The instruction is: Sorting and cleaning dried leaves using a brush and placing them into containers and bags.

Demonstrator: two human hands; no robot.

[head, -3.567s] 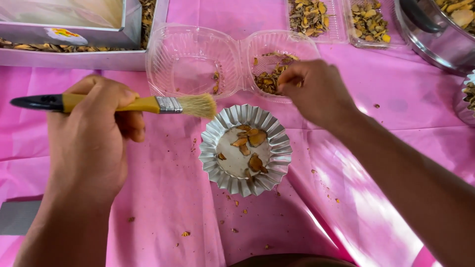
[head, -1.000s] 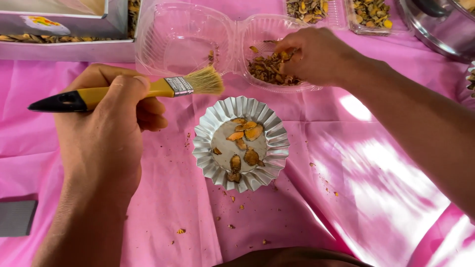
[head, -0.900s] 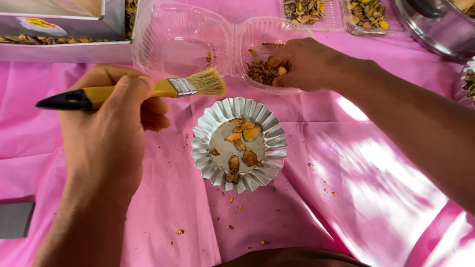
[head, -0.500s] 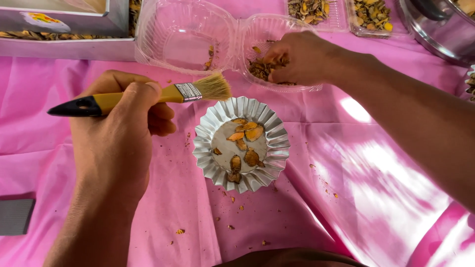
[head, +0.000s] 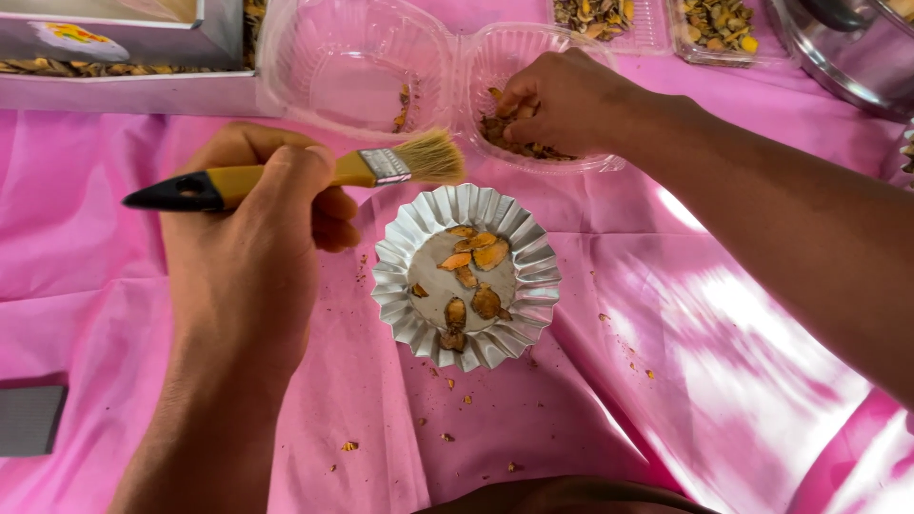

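Left hand point(head: 252, 247) gripped brush point(head: 324, 173) | right hand point(head: 562, 100) pinched chips in clear container point(head: 514, 105); fluted foil cup point(head: 466, 276) partly filled, several chips in, room left

cloth point(head: 724, 371) right of foil cup point(head: 466, 276): open; clamshell point(head: 381, 67) behind: blocks

head cam | looks steeply down | close over pink cloth point(head: 143, 219)

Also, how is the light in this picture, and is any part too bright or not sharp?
In the head view, strong sun puts a washed-out patch on the pink cloth under the right hand's forearm; the foil cup glints along its pleats; the left hand and the brush look sharp, with soft shadow beside them; the clear plastic box shows faint reflections.
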